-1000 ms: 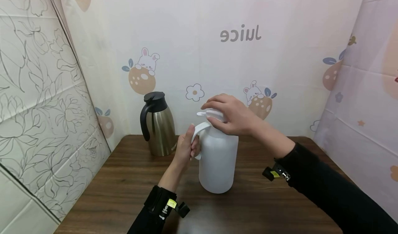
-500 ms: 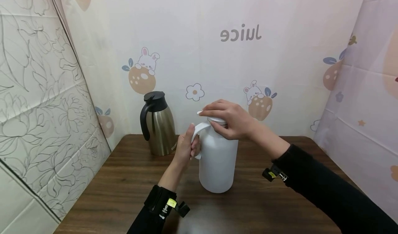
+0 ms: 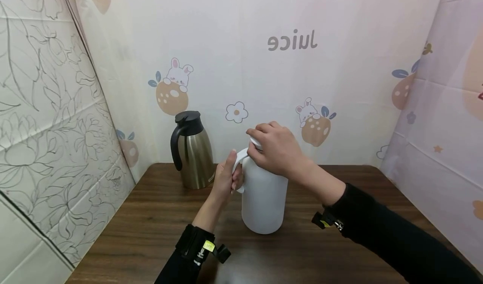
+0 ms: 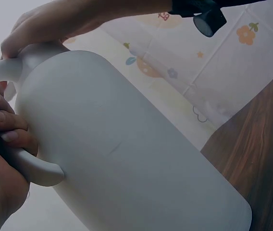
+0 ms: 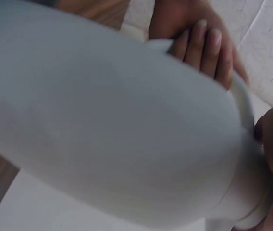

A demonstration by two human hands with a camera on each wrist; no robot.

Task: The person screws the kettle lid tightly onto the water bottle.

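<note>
A white vacuum jug (image 3: 264,204) stands upright on the wooden table, its smooth body filling much of both wrist views. My left hand (image 3: 225,177) grips its handle (image 4: 38,168), fingers wrapped round and thumb laid along the top. Over the jug's mouth, my right hand (image 3: 277,150) holds the white lid (image 3: 255,142) with curled fingers and thumb. Most of the lid is hidden under that hand. In the right wrist view the left fingers (image 5: 204,50) show behind the jug body.
A gold-toned metal vacuum jug (image 3: 196,160) with black lid and handle stands at the back left of the dark wood table (image 3: 151,233). Patterned cloth (image 3: 241,74) hangs behind the table and on both sides.
My right hand has come down onto the lid, then twisted and shifted left, its fingers curling round the lid. The left hand and the white jug have stayed in place.
</note>
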